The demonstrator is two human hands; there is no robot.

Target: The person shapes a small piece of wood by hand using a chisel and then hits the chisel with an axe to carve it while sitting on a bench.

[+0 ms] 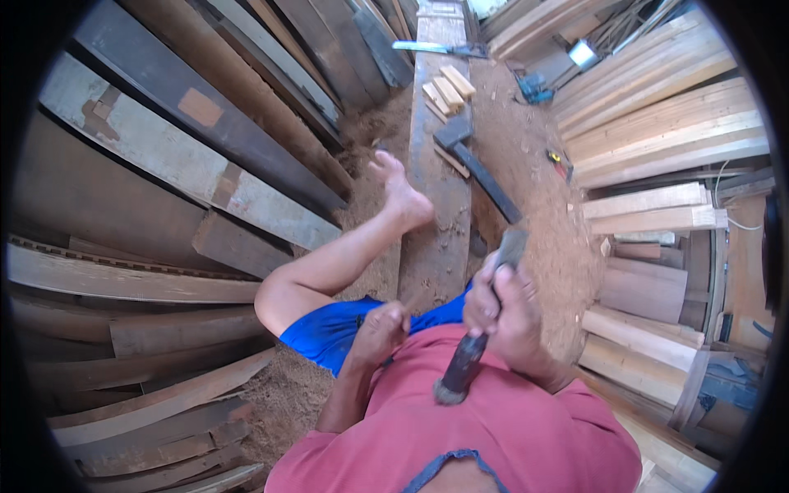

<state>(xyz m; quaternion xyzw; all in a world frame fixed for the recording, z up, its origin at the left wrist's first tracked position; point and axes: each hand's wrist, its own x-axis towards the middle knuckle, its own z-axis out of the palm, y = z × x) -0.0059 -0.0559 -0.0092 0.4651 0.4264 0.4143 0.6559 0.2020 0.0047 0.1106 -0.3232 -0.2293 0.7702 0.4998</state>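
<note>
My right hand [505, 308] is wrapped round a wide chisel [465, 366], held slanting in front of my chest. Its grey metal blade [511, 246] points up and away, and the dark handle's worn butt is close to my red shirt. My left hand [382, 331] is closed in a fist near my lap; what it holds, if anything, I cannot make out. Beyond my hands, a dark mallet [491, 182] lies across the wooden bench [436, 189], its handle toward me. Farther along the bench are several short pale wood blocks [444, 94] and thin strips [451, 160].
My bare foot [408, 201] rests against the bench's left side. A long pale-blue tool [436, 48] lies across its far end. Sawdust [526, 148] covers the floor, with a blue power tool [534, 86] and a small yellow-and-black tool [559, 164]. Boards [222, 107] and stacked planks [666, 131] line both sides.
</note>
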